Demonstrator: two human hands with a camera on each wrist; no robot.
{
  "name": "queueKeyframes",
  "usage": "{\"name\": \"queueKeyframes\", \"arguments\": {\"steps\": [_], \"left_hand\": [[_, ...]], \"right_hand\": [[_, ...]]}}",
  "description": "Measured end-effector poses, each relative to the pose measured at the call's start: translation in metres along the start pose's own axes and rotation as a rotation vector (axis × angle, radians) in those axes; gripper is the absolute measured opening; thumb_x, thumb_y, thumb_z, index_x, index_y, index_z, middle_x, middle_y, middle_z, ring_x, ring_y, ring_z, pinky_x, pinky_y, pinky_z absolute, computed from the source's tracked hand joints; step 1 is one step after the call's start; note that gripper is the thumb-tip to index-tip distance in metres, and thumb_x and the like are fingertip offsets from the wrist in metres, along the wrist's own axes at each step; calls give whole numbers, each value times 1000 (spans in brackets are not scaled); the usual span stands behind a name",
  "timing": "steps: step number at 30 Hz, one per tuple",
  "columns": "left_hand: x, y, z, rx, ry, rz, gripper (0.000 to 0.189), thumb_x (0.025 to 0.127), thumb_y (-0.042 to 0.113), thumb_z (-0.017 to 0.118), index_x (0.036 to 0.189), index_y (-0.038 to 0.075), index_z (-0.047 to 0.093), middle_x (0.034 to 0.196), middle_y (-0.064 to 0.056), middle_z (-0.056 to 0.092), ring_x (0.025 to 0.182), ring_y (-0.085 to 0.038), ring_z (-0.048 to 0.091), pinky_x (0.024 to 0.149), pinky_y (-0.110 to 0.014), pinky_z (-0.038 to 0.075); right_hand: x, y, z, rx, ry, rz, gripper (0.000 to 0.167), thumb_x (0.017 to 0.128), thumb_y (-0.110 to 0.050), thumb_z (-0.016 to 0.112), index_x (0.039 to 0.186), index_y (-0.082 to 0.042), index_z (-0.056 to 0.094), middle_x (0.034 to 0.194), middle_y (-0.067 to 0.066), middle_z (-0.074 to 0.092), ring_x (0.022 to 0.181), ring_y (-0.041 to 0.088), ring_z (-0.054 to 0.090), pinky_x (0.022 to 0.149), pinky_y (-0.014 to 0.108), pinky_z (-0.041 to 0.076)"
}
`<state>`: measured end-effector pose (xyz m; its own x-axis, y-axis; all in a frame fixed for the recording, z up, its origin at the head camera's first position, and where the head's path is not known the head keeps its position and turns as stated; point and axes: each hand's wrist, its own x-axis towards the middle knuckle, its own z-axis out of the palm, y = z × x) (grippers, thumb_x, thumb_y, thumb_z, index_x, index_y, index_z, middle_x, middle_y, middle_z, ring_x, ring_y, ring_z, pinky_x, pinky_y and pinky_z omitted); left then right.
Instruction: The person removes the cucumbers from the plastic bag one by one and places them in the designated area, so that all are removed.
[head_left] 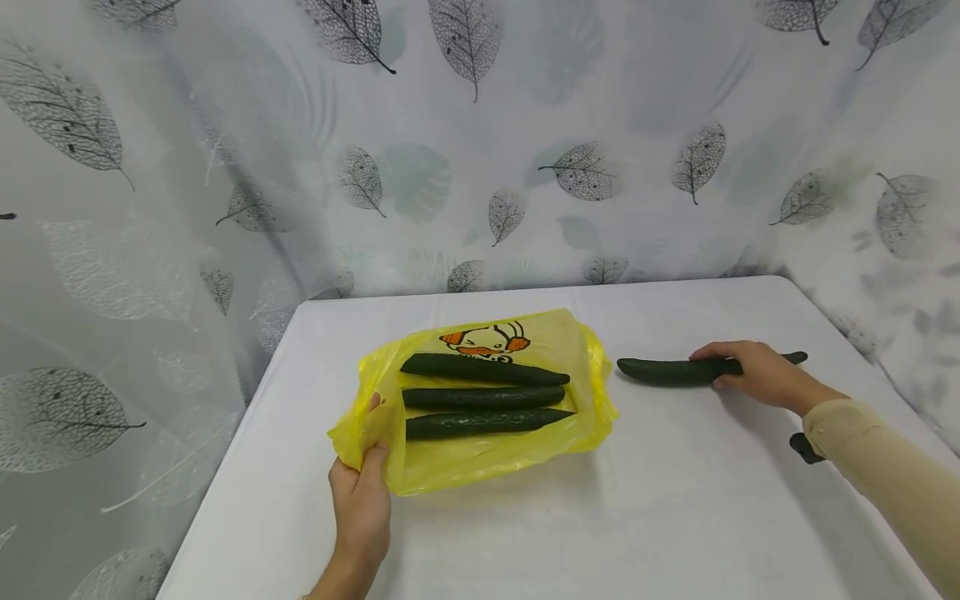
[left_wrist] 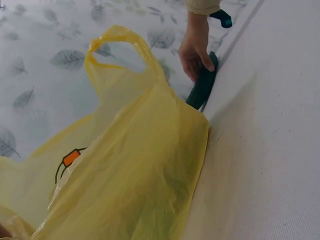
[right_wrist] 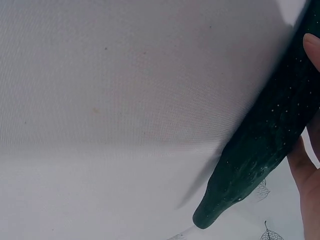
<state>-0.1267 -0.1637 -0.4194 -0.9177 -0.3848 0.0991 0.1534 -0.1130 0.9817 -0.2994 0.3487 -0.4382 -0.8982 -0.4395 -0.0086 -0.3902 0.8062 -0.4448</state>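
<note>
My left hand [head_left: 363,510] grips the left edge of a yellow plastic bag [head_left: 495,471], which lies spread with its mouth toward me. Inside it, three dark green cucumbers [head_left: 483,398] lie side by side. On the right part of the table, my right hand [head_left: 757,375] grips another cucumber [head_left: 660,372] from above, thumb on the near side. In the right wrist view, one tapered end of that cucumber [right_wrist: 250,155] shows past the fingers. The left wrist view has the bag [left_wrist: 145,170] with its loop handle raised, and the right hand [left_wrist: 195,50] beyond it.
A white table [head_left: 510,542] lies under everything, its rounded far corner [head_left: 772,287] at the right. Leaf-printed sheeting [head_left: 480,167] hangs behind and beside it. A dark strap piece [head_left: 805,447] shows under the right wrist.
</note>
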Motion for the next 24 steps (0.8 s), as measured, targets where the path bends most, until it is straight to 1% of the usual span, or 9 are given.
{"name": "queueKeyframes", "arguments": {"steps": [5, 8, 11, 14, 16, 19, 22, 24], "left_hand": [[0, 1, 0, -1, -10, -1, 48, 103, -4, 37, 150, 0, 43, 153, -5, 47, 137, -17, 42, 109, -20, 40], [0, 2, -1, 2, -16, -7, 48, 104, -3, 37, 151, 2, 43, 152, -4, 47, 136, -17, 43, 108, -20, 40], [-1, 2, -1, 2, -21, -9, 48, 104, -3, 37, 151, 2, 43, 152, -4, 47, 136, -17, 43, 108, -20, 41], [0, 1, -1, -7, -24, 0, 48, 103, -5, 37, 150, 0, 42, 153, -5, 47, 138, -18, 42, 109, -21, 40], [0, 0, -1, -16, -23, 9, 48, 102, -6, 37, 150, -2, 42, 153, -6, 46, 139, -18, 42, 110, -21, 39], [1, 0, 0, -26, -23, 18, 48, 101, -7, 37, 149, -4, 42, 154, -7, 46, 139, -18, 41, 111, -21, 38], [1, 0, -1, -25, -29, 20, 48, 102, -7, 36, 149, -4, 42, 154, -7, 46, 139, -18, 42, 111, -21, 38], [1, 0, -1, -23, -36, 21, 48, 102, -7, 36, 150, -3, 42, 154, -7, 46, 140, -19, 41, 111, -21, 38]], "right_hand": [[1, -1, -1, -17, -7, 23, 47, 84, 4, 75, 129, -5, 66, 130, 27, 62, 125, 54, 49, 100, 68, 40], [1, -1, -1, -14, -14, 39, 52, 83, 1, 77, 133, -4, 64, 132, 29, 59, 126, 56, 47, 100, 70, 39], [1, -2, -1, 3, -30, 74, 61, 83, -8, 81, 139, -4, 59, 138, 30, 55, 129, 56, 42, 101, 71, 37], [0, -8, -2, 30, -30, 98, 69, 83, -21, 83, 144, -5, 54, 143, 30, 51, 133, 56, 38, 102, 72, 35], [1, -14, -4, 53, -17, 109, 73, 85, -31, 82, 147, -7, 51, 146, 29, 47, 135, 55, 35, 102, 73, 33], [4, -27, -8, 90, 12, 128, 78, 89, -46, 75, 152, -11, 45, 152, 28, 41, 139, 54, 31, 102, 75, 30], [8, -45, -12, 138, 43, 151, 80, 92, -53, 69, 157, -18, 39, 157, 23, 35, 142, 51, 27, 103, 77, 28], [12, -58, -15, 174, 70, 149, 79, 93, -53, 67, 158, -21, 36, 160, 19, 33, 142, 50, 27, 104, 77, 27]]}}
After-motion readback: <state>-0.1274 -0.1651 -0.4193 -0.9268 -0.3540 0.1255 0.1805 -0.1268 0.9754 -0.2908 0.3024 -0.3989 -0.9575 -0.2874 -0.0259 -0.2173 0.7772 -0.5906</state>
